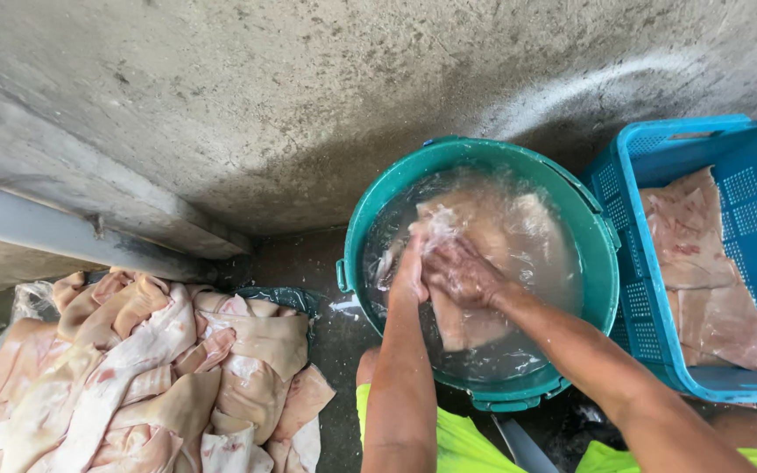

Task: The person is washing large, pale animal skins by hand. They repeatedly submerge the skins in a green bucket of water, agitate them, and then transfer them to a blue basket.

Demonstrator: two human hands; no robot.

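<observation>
A pale slab of pork skin [449, 229] sits in cloudy water inside the green bucket [604, 289] on the wet floor. The left hand [408, 273] and right hand [462, 271] both clasp it, fingers apparently curled around it. Blue crate [751, 188] right; skin pile [142, 377] left.

The cloudy water in the green bucket [606, 263] obscures the lower parts of the submerged pale pieces [519, 236], and the left hand [409, 271] and right hand [462, 271] overlap, so their grip cannot be determined. The pile of pale skin pieces [142, 377] is cut off at the lower and left frame edges. The blue crate [746, 175] is cut off at the right edge, and its near wall hides the lower end of the pieces inside.
</observation>
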